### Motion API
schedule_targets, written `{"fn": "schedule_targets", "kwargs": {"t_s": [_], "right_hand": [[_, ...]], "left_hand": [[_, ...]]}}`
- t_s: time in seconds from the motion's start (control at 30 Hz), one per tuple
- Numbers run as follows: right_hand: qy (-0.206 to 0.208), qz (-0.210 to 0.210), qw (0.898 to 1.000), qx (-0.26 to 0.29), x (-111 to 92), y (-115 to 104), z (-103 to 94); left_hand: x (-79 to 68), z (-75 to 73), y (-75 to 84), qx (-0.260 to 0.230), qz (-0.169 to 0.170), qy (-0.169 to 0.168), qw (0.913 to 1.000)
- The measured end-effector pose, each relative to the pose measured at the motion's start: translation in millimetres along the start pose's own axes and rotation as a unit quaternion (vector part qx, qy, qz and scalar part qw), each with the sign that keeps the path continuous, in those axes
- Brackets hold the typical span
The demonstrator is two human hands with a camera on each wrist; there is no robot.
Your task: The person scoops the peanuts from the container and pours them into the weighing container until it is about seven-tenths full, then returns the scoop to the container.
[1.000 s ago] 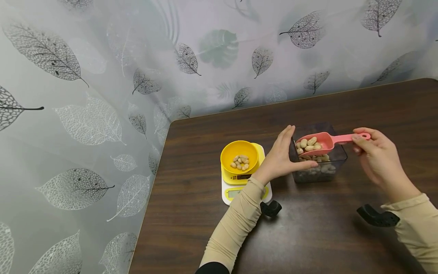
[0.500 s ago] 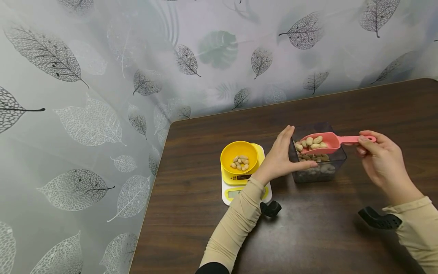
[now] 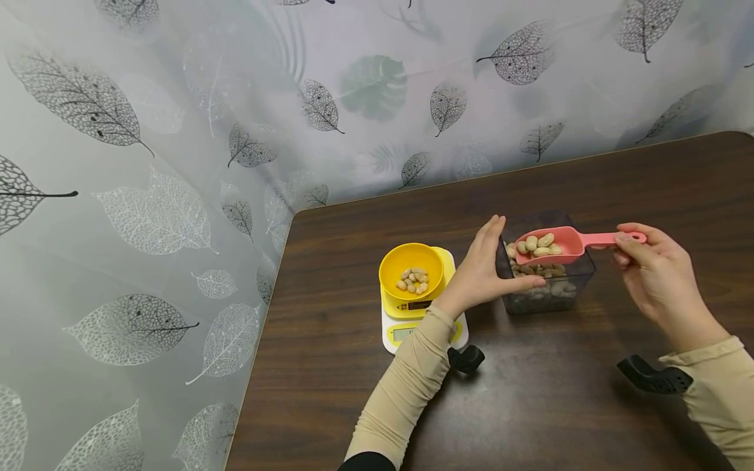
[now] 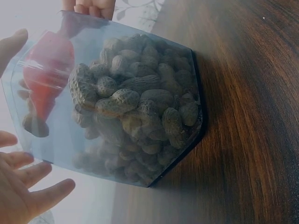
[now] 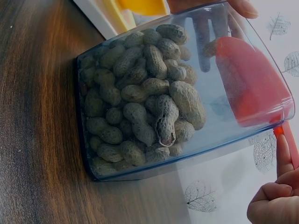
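We find left grip (image 3: 477, 273) spread against box (image 3: 538, 303), presumably steadying it | right grip (image 3: 658, 281) pinching scoop (image 3: 569, 243) handle, loaded peanuts (image 3: 543, 244) above box, likely containing spills

Soft, even light falls over the left hand (image 3: 480, 269) and the right hand (image 3: 658, 280), with a dull sheen on the tabletop (image 3: 524, 405) below and between them and a diffuse shadow by the right sleeve (image 3: 721, 399), while the wrist views look hazy, pale reflections veiling the container (image 4: 60, 147) between the hands.
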State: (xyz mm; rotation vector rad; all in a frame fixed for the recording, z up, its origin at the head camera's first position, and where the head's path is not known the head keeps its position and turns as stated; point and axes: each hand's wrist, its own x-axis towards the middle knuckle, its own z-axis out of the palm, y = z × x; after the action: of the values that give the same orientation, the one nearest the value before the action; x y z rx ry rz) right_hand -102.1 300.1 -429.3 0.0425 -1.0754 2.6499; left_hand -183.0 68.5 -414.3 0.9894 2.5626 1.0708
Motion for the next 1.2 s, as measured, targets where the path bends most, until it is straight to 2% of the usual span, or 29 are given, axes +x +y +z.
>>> {"fn": "schedule_targets", "kwargs": {"t_s": [0.47,0.87,1.07,1.2], "right_hand": [[0.018,0.028,0.999,-0.033,-1,-5,1.1],[0.03,0.034,0.999,-0.014,0,-8,-0.4],[0.025,0.027,0.999,-0.022,2,-8,4.4],[0.008,0.016,1.0,-0.016,6,-8,9.9]], "left_hand": [[0.0,-0.8,-0.2,0.001,0.004,-0.001,1.0],[-1.6,-4.7,-0.1,0.0,0.004,-0.001,1.0],[-2.3,-8.3,-0.2,0.004,0.001,-0.001,1.0],[-3.6,-13.0,1.1,0.002,0.004,0.007,1.0]]}}
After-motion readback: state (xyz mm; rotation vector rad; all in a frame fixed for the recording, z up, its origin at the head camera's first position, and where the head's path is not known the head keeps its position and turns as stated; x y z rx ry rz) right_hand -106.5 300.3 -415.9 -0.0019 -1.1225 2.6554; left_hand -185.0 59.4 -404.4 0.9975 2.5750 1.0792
